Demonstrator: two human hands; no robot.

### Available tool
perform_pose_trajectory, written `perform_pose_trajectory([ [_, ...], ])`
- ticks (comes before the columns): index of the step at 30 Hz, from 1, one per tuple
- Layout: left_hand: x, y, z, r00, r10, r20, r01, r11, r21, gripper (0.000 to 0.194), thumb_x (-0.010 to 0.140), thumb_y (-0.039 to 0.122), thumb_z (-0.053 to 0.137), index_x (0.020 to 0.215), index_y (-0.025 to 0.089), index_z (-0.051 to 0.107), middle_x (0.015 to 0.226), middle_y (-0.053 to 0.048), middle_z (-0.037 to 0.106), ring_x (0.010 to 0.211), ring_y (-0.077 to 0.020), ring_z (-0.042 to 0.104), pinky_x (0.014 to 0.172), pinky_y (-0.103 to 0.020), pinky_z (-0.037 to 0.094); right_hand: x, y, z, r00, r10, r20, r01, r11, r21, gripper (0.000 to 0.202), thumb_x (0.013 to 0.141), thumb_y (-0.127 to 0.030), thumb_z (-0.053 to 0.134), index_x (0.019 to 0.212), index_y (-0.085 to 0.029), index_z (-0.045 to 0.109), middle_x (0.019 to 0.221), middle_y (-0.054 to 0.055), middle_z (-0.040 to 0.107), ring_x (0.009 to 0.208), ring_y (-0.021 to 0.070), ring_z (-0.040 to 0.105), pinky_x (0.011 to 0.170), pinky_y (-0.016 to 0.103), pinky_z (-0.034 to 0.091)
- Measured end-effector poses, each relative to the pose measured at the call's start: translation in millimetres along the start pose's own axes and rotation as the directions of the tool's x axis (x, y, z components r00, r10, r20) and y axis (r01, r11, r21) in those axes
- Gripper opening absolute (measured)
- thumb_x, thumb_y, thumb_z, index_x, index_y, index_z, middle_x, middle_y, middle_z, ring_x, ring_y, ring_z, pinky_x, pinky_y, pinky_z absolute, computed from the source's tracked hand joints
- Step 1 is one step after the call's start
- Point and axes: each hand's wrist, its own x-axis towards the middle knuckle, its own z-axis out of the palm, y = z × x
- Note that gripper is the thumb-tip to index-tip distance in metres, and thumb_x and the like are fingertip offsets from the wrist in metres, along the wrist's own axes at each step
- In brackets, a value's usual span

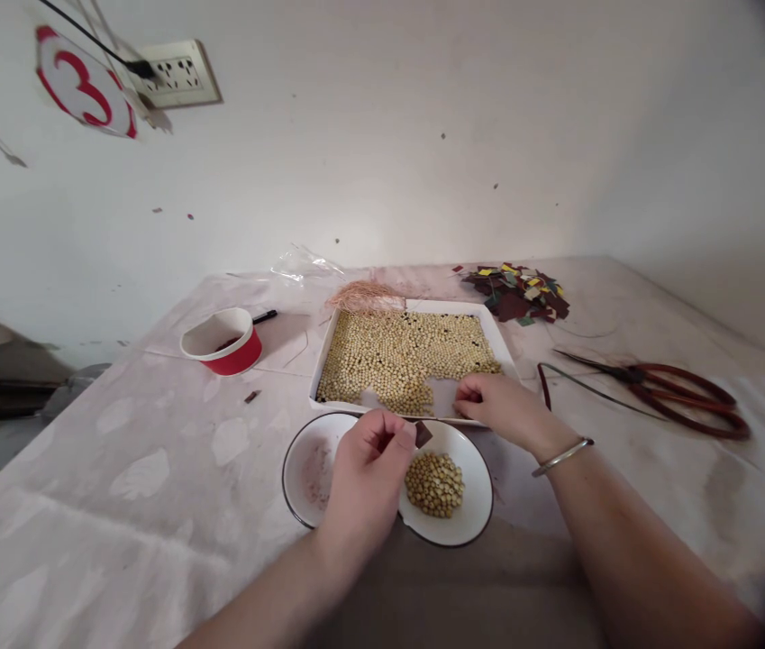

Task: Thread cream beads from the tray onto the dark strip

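My left hand (372, 464) is closed, pinching a small dark brown piece (423, 434) between thumb and finger, above the gap between two bowls. My right hand (490, 406) reaches into the front right corner of a white tray (318, 379), its fingertips pressed together at the tray floor; what they hold, if anything, is hidden. Pale round beads (409, 347) spread over most of the tray. The right bowl (477, 487) holds a pile of larger beads (434, 485). In the left bowl (297, 469) lie pinkish crumbs, partly behind my left hand.
A red and white cup (233, 356) and a black pen (265, 316) stand and lie at left. Copper-coloured strands (365, 296) touch the tray's back left. Coloured scraps (517, 293) are heaped behind right. Red-handled scissors (686, 392) and a dark cord (598, 389) lie at right.
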Motion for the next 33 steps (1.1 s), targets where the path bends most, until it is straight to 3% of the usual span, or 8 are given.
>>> perform_pose_trajectory([
  [5, 0, 0, 0.3, 1.0, -0.002, -0.001, 0.002, 1.0, -0.012, 0.018, 0.081, 0.032, 0.058, 0.068, 0.019, 0.057, 0.068, 0.001, 0.058, 0.068, -0.0147, 0.049, 0.066, -0.025, 0.039, -3, -3, -2, 0.997, 0.043, -0.069, -0.045, 0.998, -0.032, 0.023, 0.085, -0.031, 0.045, 0.072, -0.022, 0.062, 0.073, 0.003, 0.067, 0.067, 0.0185, 0.059, 0.051, 0.027, 0.03],
  [9, 0, 0, -0.2, 1.0, -0.001, -0.002, 0.001, 1.0, -0.013, 0.017, 0.081, 0.03, 0.058, 0.069, 0.02, 0.056, 0.068, 0.002, 0.057, 0.069, -0.0144, 0.049, 0.067, -0.024, 0.039, -3, -3, -2, 0.999, 0.021, -0.046, -0.021, 1.0, -0.007, 0.021, 0.08, -0.038, 0.054, 0.07, -0.022, 0.062, 0.072, 0.002, 0.068, 0.066, 0.0186, 0.059, 0.051, 0.027, 0.032],
  [14, -1, -1, -1.1, 1.0, -0.001, -0.007, 0.001, 1.0, -0.016, 0.017, 0.081, 0.031, 0.058, 0.067, 0.02, 0.057, 0.067, 0.002, 0.057, 0.068, -0.0146, 0.049, 0.066, -0.024, 0.039, 1, 0, 1, 1.0, -0.025, 0.001, 0.025, 0.999, 0.045, 0.006, 0.072, -0.024, 0.061, 0.067, -0.021, 0.062, 0.068, 0.001, 0.068, 0.063, 0.0165, 0.06, 0.052, 0.025, 0.036],
  [19, -1, -1, -1.5, 1.0, -0.008, -0.012, 0.008, 1.0, -0.021, 0.017, 0.081, 0.031, 0.059, 0.068, 0.019, 0.057, 0.066, 0.002, 0.056, 0.066, -0.0135, 0.048, 0.063, -0.024, 0.039, 2, 2, 2, 0.999, -0.022, -0.036, 0.025, 0.997, 0.072, 0.007, 0.069, -0.019, 0.059, 0.063, -0.02, 0.061, 0.062, 0.0, 0.065, 0.059, 0.0158, 0.058, 0.051, 0.025, 0.036],
  [24, 0, -1, -1.0, 1.0, -0.003, -0.004, 0.003, 1.0, -0.031, 0.017, 0.082, 0.03, 0.058, 0.069, 0.019, 0.056, 0.069, 0.002, 0.057, 0.069, -0.0137, 0.05, 0.067, -0.025, 0.04, 0, 3, 3, 0.988, -0.004, -0.153, 0.023, 0.992, 0.123, 0.011, 0.07, -0.019, 0.057, 0.06, -0.021, 0.059, 0.06, 0.0, 0.063, 0.058, 0.0167, 0.057, 0.052, 0.026, 0.035],
  [28, 0, 0, -0.6, 1.0, -0.005, 0.003, 0.005, 0.999, -0.035, 0.018, 0.082, 0.03, 0.057, 0.068, 0.019, 0.056, 0.069, 0.001, 0.059, 0.072, -0.0145, 0.051, 0.07, -0.025, 0.04, -8, 0, -1, 0.947, 0.057, -0.316, 0.015, 0.975, 0.22, 0.011, 0.077, -0.026, 0.053, 0.069, -0.021, 0.059, 0.068, 0.002, 0.064, 0.063, 0.0177, 0.058, 0.057, 0.027, 0.04],
  [33, -1, 3, -0.3, 1.0, -0.029, 0.007, 0.03, 0.999, -0.038, 0.018, 0.082, 0.03, 0.057, 0.069, 0.018, 0.057, 0.068, 0.002, 0.059, 0.068, -0.0131, 0.049, 0.066, -0.024, 0.038, -41, -31, -13, 0.891, 0.054, -0.45, 0.106, 0.941, 0.323, 0.013, 0.081, -0.032, 0.053, 0.075, -0.022, 0.058, 0.067, 0.001, 0.061, 0.06, 0.0163, 0.056, 0.056, 0.027, 0.042],
])
